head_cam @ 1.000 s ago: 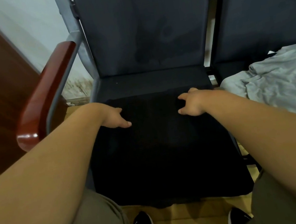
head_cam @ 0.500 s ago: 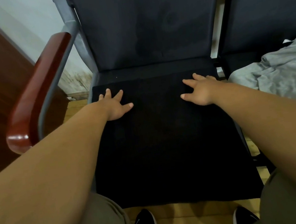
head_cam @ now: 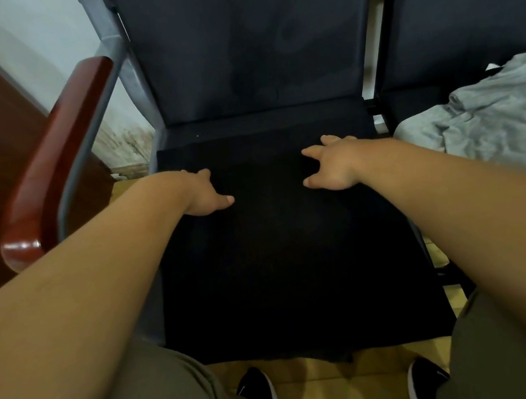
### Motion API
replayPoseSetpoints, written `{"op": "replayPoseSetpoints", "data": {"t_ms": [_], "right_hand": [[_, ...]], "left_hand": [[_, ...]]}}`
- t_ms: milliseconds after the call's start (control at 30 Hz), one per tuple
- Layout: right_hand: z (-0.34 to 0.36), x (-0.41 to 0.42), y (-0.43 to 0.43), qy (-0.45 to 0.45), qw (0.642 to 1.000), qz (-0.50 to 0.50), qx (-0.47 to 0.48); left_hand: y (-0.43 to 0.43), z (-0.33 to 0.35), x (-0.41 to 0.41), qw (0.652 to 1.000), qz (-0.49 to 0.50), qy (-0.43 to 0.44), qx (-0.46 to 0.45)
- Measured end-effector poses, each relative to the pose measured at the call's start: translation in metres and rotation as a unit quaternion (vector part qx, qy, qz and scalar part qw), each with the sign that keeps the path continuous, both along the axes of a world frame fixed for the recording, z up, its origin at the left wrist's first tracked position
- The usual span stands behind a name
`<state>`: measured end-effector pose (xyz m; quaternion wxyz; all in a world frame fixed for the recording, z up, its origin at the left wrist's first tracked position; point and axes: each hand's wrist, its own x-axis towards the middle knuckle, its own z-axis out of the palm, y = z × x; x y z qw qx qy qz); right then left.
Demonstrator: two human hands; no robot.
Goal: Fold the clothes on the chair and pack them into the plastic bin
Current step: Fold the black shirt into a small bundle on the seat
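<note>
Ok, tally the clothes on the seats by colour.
Black garment: 1
Grey heap: 1, crumpled, so I cannot tell if it hides more
Total: 2

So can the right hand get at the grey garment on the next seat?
Probably yes. The right hand rests on the black garment, and the grey garment lies close by to its right with nothing visible between them.

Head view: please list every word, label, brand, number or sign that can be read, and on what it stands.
No readable text anywhere.
The black garment, the gray garment and the chair back show no print.
A small white mark on the left shoe is too small to read.
</note>
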<state>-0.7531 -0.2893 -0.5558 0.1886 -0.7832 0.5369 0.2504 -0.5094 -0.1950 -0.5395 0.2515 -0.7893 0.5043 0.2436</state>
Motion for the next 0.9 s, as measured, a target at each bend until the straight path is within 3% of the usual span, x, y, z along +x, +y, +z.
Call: {"op": "replayPoseSetpoints", "data": {"t_ms": [267, 900], "right_hand": [[-0.010, 0.015, 0.012, 0.018, 1.000, -0.005, 0.012], [-0.030, 0.006, -0.007, -0.069, 0.996, -0.038, -0.051]], "left_hand": [[0.005, -0.015, 0.003, 0.999, 0.010, 0.007, 0.034], [-0.007, -0.034, 0.030, 0.997, 0.008, 0.046, -0.065]]}}
